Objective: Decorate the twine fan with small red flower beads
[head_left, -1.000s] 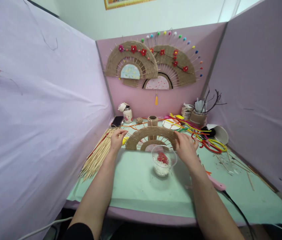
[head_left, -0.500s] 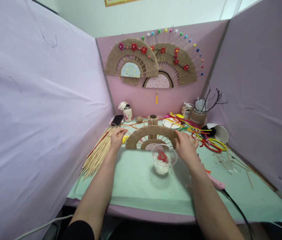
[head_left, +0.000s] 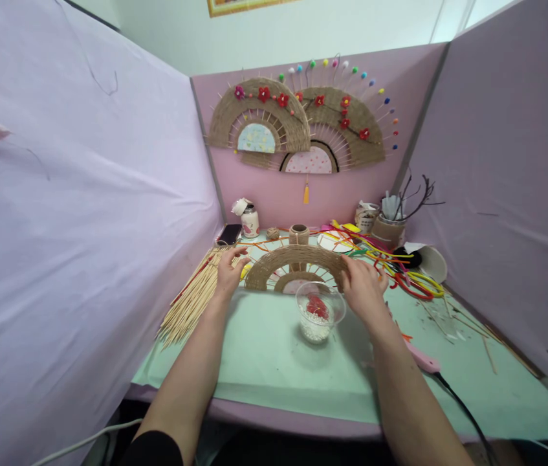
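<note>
Fan (head_left: pixel 295 266): frame centre, flat on the green mat behind the cup (head_left: pixel 319 317).
Left hand (head_left: pixel 229 275): fingers curled at the fan's left tip.
Right hand (head_left: pixel 363 288): fingers curled over the right tip.
Handling: likely light, stiff, spokes brittle; grip the woven band.

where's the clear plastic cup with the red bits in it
In the head view, the clear plastic cup stands upright on the green table mat, centre, just in front of the half-round twine-wrapped fan and beside the right hand.
</note>
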{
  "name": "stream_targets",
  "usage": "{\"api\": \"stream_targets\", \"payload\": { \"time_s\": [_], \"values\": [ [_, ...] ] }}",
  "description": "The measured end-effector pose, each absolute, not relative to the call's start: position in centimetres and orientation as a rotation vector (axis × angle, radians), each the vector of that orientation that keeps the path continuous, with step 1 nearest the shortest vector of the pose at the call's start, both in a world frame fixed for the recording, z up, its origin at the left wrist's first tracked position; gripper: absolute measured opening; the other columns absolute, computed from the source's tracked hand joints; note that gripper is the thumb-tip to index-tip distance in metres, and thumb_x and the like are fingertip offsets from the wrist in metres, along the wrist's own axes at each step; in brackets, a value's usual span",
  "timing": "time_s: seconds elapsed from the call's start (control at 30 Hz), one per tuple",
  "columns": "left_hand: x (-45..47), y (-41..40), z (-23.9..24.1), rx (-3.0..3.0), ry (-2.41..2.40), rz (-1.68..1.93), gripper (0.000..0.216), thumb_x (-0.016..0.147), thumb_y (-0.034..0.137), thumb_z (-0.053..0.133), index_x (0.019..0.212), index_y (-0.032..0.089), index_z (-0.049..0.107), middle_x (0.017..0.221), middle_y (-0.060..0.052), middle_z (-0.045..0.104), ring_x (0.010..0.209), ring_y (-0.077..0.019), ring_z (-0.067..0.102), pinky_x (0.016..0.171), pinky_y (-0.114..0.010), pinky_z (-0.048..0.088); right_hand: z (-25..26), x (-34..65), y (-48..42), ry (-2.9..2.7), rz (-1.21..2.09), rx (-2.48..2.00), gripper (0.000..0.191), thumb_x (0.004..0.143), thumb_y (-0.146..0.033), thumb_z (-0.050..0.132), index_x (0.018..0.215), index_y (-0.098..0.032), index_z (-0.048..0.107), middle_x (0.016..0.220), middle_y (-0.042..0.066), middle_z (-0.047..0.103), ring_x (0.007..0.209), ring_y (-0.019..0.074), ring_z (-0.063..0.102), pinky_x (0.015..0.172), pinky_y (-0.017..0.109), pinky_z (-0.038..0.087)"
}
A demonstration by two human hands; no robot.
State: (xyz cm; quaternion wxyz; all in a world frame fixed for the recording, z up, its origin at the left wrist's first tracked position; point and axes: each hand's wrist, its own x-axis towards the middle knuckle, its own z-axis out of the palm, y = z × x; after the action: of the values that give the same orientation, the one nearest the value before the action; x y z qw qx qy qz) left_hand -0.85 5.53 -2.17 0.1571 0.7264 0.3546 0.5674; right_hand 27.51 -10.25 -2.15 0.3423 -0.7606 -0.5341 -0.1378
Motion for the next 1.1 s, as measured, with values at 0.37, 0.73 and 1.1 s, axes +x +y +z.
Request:
{"api": "stream_targets", "payload": {
  "time_s": [0.37, 0.73, 1.1],
  "values": [
    [-1.0, 4.6, -2.1, 2.073, 1.145, 1.944, 0.025, 0.090, 0.035, 0.052, 0.105, 0.019, 0.064, 0.105, -0.009, 0.067, 0.103, -0.0207, 0.059, 0.096, -0.037, 0.042, -1.2, 27.2, -11.1, -1.369, -0.439, -1.915, 0.038, 0.090, -0.021, 0.041, 0.125, -0.019, 0.057, 0.125, 0.013, 0.063, 0.117, 0.0286, 0.048, 0.104, 0.053, 0.019],
    [-1.4, 5.1, -2.4, 1.871, 1.350, 2.119, 0.022, 0.087, 0.034, 0.057, 0.099, 0.018, 0.065, 0.081, -0.003, 0.064, 0.081, -0.0172, 0.059, 0.087, -0.033, 0.042, 1.8, 28.6, -19.5, -1.370, -0.672, -1.856, 0.041, 0.095, -0.036, 0.039, 0.131, -0.021, 0.053, 0.131, 0.012, 0.059, 0.122, 0.0293, 0.049, 0.105, 0.047, 0.024],
    [1.9, -0.3, 3.0, 1.868, 1.051, 2.151, 0.041, 0.082, 0.026, 0.062, 0.122, 0.022, 0.054, 0.105, -0.006, 0.059, 0.086, -0.0142, 0.058, 0.074, -0.026, 0.049, -5.6, 36.2, -25.7, -1.678, -0.477, -2.047, 0.040, 0.091, -0.040, 0.043, 0.116, -0.017, 0.064, 0.114, 0.015, 0.067, 0.107, 0.0306, 0.061, 0.089, 0.046, 0.048]
  ]
}}
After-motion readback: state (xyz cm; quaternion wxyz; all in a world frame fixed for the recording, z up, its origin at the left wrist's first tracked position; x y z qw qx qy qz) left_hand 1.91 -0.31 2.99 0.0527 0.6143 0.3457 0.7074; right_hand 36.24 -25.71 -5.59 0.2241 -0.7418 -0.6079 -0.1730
